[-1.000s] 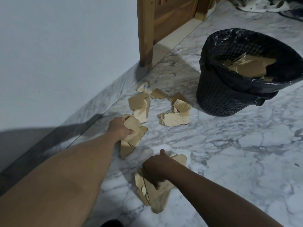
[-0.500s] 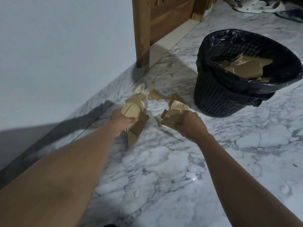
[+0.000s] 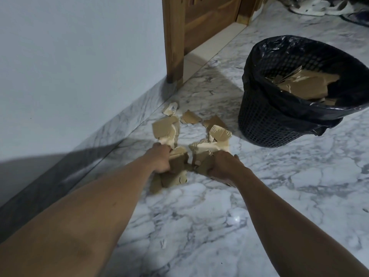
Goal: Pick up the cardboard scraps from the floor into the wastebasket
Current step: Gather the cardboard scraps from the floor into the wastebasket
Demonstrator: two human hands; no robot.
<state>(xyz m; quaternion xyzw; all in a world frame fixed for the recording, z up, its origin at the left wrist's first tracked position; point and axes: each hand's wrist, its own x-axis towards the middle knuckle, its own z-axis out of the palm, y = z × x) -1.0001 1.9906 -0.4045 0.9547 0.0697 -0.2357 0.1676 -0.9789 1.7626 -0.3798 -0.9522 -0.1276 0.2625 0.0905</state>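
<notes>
The cardboard scraps [image 3: 166, 129] are lying on the marble floor [image 3: 199, 216] near the skirting, just ahead of your hands. Your left hand [image 3: 159, 159] is curling tight around a bundle of pieces [image 3: 175, 172], and your right hand [image 3: 221, 166] is gripping a second bundle [image 3: 201, 159] just beside it. The wastebasket [image 3: 269, 126] is standing off to the right, already holding cardboard.

wastebasket [image 3: 269, 124]: right rim cut by frame edge
sandals [image 3: 311, 7]: cropped at top edge
right grip [image 3: 221, 166]: fingers hidden under scraps [image 3: 201, 160]
</notes>
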